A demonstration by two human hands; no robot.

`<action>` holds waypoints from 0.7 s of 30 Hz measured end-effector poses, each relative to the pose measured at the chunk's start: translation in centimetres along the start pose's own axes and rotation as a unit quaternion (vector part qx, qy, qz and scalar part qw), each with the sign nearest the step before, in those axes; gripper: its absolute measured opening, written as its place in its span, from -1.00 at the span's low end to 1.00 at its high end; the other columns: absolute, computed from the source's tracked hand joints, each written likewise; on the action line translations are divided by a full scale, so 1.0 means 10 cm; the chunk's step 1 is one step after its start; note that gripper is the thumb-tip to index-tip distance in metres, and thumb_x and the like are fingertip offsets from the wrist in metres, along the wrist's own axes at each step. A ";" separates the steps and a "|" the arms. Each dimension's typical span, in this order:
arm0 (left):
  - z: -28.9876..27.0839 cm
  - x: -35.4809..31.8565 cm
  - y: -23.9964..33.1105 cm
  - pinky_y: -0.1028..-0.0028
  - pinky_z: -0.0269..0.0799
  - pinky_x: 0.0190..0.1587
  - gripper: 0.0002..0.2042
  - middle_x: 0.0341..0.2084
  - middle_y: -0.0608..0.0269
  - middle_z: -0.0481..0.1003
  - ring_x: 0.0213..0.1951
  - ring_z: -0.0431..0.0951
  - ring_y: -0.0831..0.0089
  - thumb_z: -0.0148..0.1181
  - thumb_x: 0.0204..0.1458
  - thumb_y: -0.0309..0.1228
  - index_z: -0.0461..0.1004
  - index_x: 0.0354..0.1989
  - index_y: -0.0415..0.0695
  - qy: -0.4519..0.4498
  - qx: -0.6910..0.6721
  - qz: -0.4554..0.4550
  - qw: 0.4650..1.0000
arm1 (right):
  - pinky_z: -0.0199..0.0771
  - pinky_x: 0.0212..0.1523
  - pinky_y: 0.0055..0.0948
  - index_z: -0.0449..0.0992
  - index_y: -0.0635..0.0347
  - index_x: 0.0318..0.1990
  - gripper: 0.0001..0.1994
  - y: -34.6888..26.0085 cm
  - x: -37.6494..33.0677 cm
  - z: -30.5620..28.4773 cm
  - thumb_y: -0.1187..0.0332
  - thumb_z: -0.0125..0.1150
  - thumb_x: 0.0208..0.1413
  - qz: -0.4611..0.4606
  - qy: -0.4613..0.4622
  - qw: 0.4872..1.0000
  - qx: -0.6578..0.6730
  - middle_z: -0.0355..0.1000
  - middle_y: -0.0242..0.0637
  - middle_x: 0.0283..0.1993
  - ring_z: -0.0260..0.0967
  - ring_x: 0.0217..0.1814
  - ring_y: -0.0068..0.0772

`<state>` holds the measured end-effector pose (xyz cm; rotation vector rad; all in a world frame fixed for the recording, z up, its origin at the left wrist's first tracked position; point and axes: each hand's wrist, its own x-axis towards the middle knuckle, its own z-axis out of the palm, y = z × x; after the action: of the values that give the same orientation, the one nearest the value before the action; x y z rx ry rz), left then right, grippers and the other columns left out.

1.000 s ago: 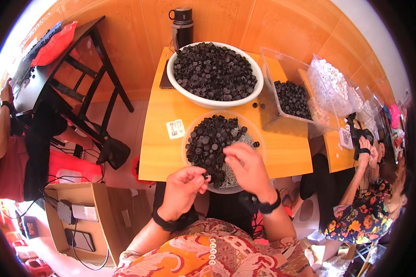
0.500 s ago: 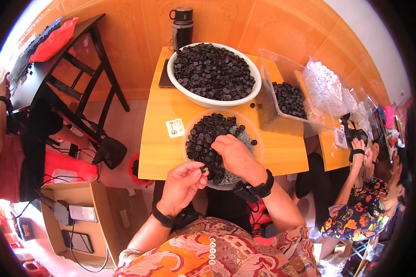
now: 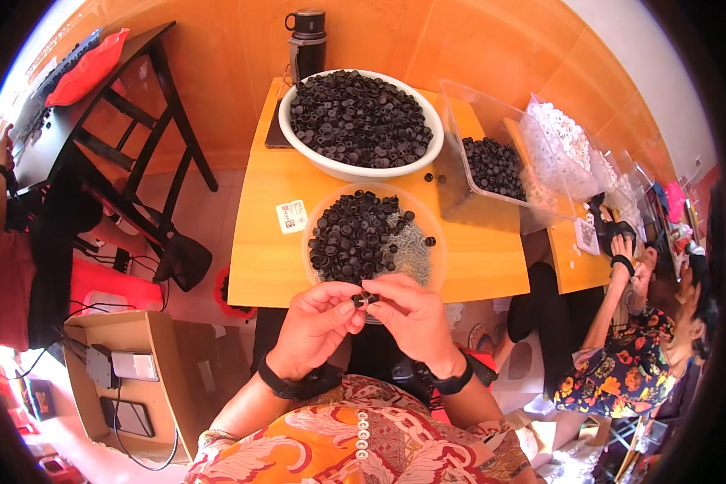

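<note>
Small black cap [image 3: 358, 300] is just over the near edge of the clear tub [image 3: 440, 234], pinched from the left by left hand [image 3: 319, 319] thumb and fingertips, with right hand [image 3: 415, 319] thumb and forefinger clamped on its right side; whether the right fingers also hold a second piece, cannot tell. Looks like light, stiff plastic, probably not fragile, but tiny and smooth enough to slip or roll. Best taken by opposite side walls with fingertips, leaving the ends free.
</note>
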<state>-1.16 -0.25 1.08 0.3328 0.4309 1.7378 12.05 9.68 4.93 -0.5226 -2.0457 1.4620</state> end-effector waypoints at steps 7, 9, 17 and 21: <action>0.04 0.01 -0.10 0.51 0.42 -0.29 -0.78 -0.37 0.13 0.48 -0.37 0.48 0.44 0.06 0.02 -0.58 0.39 -0.12 -0.28 0.014 0.008 -0.024 1.000 | 0.36 -0.26 -0.59 0.44 0.29 -0.09 -0.71 0.02 -0.15 -0.01 0.64 0.08 -0.02 0.003 0.034 0.999 0.015 0.36 -0.18 -0.21 0.37 -0.27 -0.44; 0.06 0.02 -0.11 0.51 0.42 -0.30 -0.79 -0.37 0.13 0.48 -0.38 0.48 0.44 0.06 0.02 -0.59 0.39 -0.14 -0.29 0.013 0.016 -0.018 1.000 | 0.36 -0.25 -0.60 0.44 0.31 -0.10 -0.73 0.08 -0.16 -0.02 0.64 0.08 -0.01 0.012 0.040 0.999 0.033 0.36 -0.17 -0.20 0.37 -0.27 -0.43; 0.11 0.04 -0.12 0.54 0.41 -0.33 -0.81 -0.37 0.14 0.48 -0.41 0.46 0.46 0.08 0.00 -0.61 0.39 -0.18 -0.28 0.039 0.059 0.025 0.997 | 0.38 -0.22 -0.60 0.38 0.37 -0.07 -0.75 0.15 -0.15 -0.08 0.55 0.07 0.06 0.154 0.028 0.934 0.322 0.40 -0.29 -0.25 0.34 -0.24 -0.57; 0.15 0.01 -0.11 0.55 0.40 -0.34 -0.80 -0.38 0.17 0.48 -0.42 0.46 0.49 0.13 -0.02 -0.57 0.41 -0.20 -0.29 0.067 0.150 0.053 0.985 | 0.37 -0.22 -0.54 0.37 0.37 -0.08 -0.75 0.24 -0.16 -0.09 0.48 0.08 0.08 0.173 0.021 0.877 0.449 0.41 -0.27 -0.27 0.35 -0.29 -0.51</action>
<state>0.49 0.25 1.92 0.4609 0.7895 1.8056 13.80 10.17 2.52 -0.5091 -1.0445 2.3499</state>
